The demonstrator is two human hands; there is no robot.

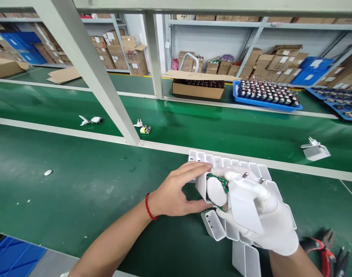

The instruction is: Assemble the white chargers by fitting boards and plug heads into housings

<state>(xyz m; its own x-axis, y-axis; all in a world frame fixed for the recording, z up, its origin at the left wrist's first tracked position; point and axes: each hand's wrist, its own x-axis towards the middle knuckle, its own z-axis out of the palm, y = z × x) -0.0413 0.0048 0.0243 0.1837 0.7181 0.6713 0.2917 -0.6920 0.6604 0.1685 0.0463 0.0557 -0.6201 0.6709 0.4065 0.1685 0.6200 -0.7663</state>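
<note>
My left hand (pixel 176 190), bare with a red cord at the wrist, grips a white charger shell (pixel 201 184) between thumb and fingers. My right hand (pixel 265 215), in a white glove, holds a white plug cover with metal pins (pixel 245 200) and a green circuit board (pixel 219 190) against the shell's open end. Both hands hover over a cluster of empty white shells (pixel 222 159) standing on the green belt (pixel 77 181).
Loose plug parts (pixel 91 120) (pixel 143 127) (pixel 315 149) lie on the far belt. A grey frame post (pixel 89 73) slants up at left. A cardboard box (pixel 199 85) and blue trays of parts (pixel 267 94) sit behind. Red-handled pliers (pixel 323 252) lie at right.
</note>
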